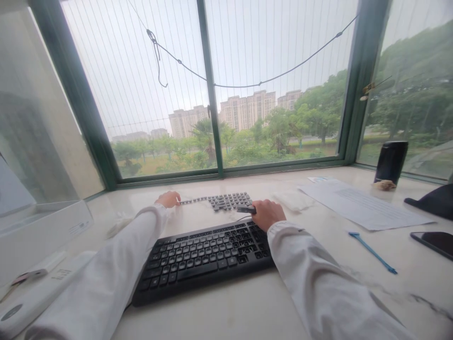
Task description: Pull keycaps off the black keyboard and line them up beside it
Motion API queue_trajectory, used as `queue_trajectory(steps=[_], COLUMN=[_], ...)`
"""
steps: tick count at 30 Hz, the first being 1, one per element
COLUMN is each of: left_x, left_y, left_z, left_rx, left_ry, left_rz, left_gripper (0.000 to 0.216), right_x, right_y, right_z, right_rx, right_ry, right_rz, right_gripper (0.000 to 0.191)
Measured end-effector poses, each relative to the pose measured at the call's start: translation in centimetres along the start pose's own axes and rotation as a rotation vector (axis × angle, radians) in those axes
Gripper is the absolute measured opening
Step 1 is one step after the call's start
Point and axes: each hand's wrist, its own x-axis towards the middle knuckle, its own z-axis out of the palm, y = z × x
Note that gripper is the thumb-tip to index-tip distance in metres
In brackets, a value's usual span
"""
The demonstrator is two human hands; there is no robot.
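Left hand: the left hand (169,199) is reaching out past the keyboard in a white sleeve, fingers curled down onto the left end of a thin strip of loose dark grey keycaps (193,200); whether it is pinching the strip or only pressing on it, I cannot tell.

Right hand: the right hand (267,213) is closing in a loose fist around a small dark flat tool (247,209), whose tip is sticking out leftward from the thumb side.

Keycap pile: a flat cluster of loose dark grey keycaps (229,200) is lying on the pale marble sill (247,307), between the two hands and just behind the black full-size plastic keyboard (205,255).

Key relation: the pile's long axis is running left to right; it is sitting just left of the tool tip, so the right hand is nearer the cluster, while the left is holding the strip's far end.

Around: white printed paper sheets (364,205), a blue plastic stick (373,252), a black phone (433,242) and a black cylindrical cup (391,161) are lying to the right.
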Motion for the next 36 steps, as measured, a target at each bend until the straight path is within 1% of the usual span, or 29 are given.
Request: queue_trajectory(steps=[10,15,19,26,29,33,36], left_x=[0.7,1.1,1.1,0.5,0.0,-0.8,-1.6], left_y=[0.0,-0.1,-0.1,0.0,0.1,0.3,0.4], left_z=[0.0,0.1,0.1,-0.3,-0.5,-1.3,-2.1], left_rx=[0.044,0.044,0.04,0.046,0.052,0.063,0.08], left_ry=[0.007,-0.004,-0.016,-0.022,-0.021,-0.009,0.004], left_rz=[0.02,0.013,0.01,0.011,0.005,-0.019,-0.071], left_gripper=[0.022,0.023,0.024,0.027,0.027,0.027,0.027], right_x=[0.1,0.1,0.0,0.0,0.1,0.1,0.0], right_y=[0.1,0.2,0.1,0.0,0.1,0.1,0.2], right_z=[0.1,0.2,0.0,0.0,0.1,0.1,0.1], right_rx=[-0.01,-0.007,-0.001,0.015,0.023,0.031,0.031], right_ry=[0.013,0.029,0.013,-0.011,0.004,0.02,0.015], right_rz=[-0.009,-0.024,-0.019,-0.011,-0.019,-0.024,-0.028], right_gripper=[0.021,0.022,0.023,0.026,0.024,0.021,0.02])
